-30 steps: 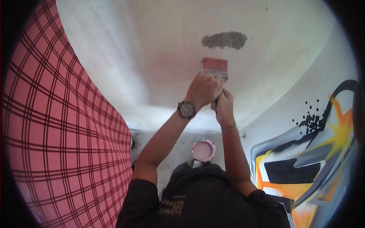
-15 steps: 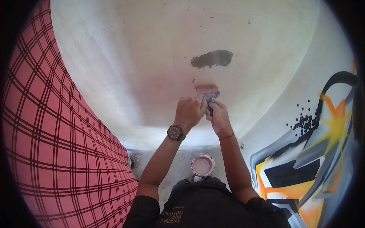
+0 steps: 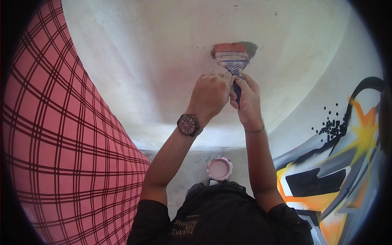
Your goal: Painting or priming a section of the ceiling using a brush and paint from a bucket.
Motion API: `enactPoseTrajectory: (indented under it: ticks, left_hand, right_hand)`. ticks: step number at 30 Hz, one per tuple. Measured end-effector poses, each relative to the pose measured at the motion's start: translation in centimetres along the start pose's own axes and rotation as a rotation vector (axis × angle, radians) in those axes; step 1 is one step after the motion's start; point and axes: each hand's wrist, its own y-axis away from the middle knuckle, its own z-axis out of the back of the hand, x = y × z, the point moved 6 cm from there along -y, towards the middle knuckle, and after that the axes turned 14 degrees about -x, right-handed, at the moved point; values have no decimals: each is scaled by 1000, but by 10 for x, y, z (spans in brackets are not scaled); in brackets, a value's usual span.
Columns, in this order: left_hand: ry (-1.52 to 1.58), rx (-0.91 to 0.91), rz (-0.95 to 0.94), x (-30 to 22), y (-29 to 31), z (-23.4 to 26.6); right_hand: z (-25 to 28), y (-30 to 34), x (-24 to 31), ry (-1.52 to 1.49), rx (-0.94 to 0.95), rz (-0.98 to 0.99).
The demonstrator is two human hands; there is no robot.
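A wide, flat paintbrush with red bristles and a blue-and-white handle [image 3: 233, 67] is up at the pale, smooth wall [image 3: 143, 49], over part of a rough dark grey patch [image 3: 252, 49]. The right hand [image 3: 249, 96] pinches the handle. The left hand [image 3: 211, 92] curls around it too. Below sits a round, pink-and-white paint bucket [image 3: 209, 169].

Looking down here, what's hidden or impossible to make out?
Head view:
Dark patch: partly covered by the brush.
Brush handle: partly covered by the left hand and right hand.
Pink plaid surface: left side cut off by the dark lens rim.
Wall mural: right side, same rim.
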Motion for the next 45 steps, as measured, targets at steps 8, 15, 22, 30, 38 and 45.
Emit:
enactPoseTrajectory:
  ticks: [8,15,22,30,38,45]
  left_hand:
    - [-55,-58,-154,-11,-6,-9]
    - [-119,23,-175,-10,6,-30]
    - [-134,63,-193,-16,27,-47]
    - [-48,190,176,2,44,-57]
    - [-81,23,113,12,11,-17]
    - [-50,-114,208,1,14,-4]
  right_hand:
    - [22,-7,-3,33,-45,61]
    - [62,-7,-81,68,-101,2]
    - [83,14,-102,43,-195,-194]
    - [56,15,-57,71,-113,-120]
    - [3,2,-20,120,0,15]
    - [-8,-15,-18,22,-10,418]
